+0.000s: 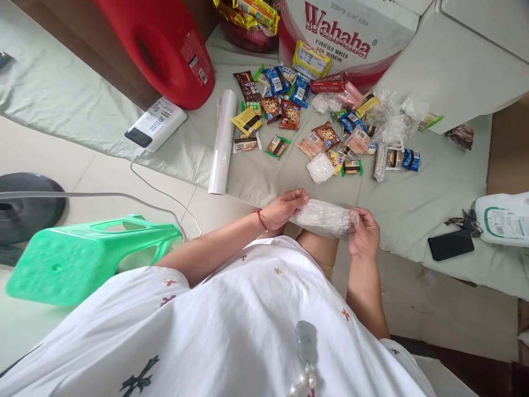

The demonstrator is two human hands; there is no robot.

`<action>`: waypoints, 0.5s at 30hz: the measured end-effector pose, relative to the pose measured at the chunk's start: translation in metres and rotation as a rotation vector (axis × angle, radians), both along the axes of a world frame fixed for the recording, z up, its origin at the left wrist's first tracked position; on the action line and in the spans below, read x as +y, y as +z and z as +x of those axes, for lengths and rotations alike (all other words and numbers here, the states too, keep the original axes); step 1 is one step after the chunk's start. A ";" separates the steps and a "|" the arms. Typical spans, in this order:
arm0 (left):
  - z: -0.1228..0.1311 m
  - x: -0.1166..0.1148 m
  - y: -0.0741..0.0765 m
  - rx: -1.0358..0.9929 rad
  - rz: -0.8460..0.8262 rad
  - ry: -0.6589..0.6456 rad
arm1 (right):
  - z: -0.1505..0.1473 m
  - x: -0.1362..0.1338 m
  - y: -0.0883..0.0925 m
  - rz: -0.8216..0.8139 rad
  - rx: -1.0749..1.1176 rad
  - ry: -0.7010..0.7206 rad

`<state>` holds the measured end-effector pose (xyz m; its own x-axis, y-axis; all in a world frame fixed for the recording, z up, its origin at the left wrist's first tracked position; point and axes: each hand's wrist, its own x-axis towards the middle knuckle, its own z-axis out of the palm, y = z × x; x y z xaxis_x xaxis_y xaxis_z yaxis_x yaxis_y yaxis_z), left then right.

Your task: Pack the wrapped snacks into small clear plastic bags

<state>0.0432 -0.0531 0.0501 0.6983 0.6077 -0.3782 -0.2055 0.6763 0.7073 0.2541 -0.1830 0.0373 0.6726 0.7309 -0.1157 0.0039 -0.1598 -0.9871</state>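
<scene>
Between my hands a crinkled piece of clear plastic wrap [324,218] is stretched out above my lap. My left hand [287,208] is closed on its left end, fingers pinched together. At the other end, the fingers of my right hand [364,231] grip the plastic too. Whether anything lies inside the plastic I cannot make out. Just beyond, on the cloth-covered surface [264,182], sit a white plastic-wrapped bundle [321,168] and several small packaged snacks [278,146]. To the left of them lies a white roll [223,142].
At the back stand a Wahaha carton [351,33], a snack-filled bowl [248,33] and a red jug [165,49]. A power bank [157,124] with a cable lies left, above a green stool [61,264]. Crumpled plastic [390,118], a black phone [450,245], keys [465,220] and a white bottle [504,218] are right.
</scene>
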 end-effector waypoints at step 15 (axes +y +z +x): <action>-0.001 -0.002 0.005 0.040 -0.039 -0.063 | -0.027 0.007 0.022 -0.012 -0.716 0.357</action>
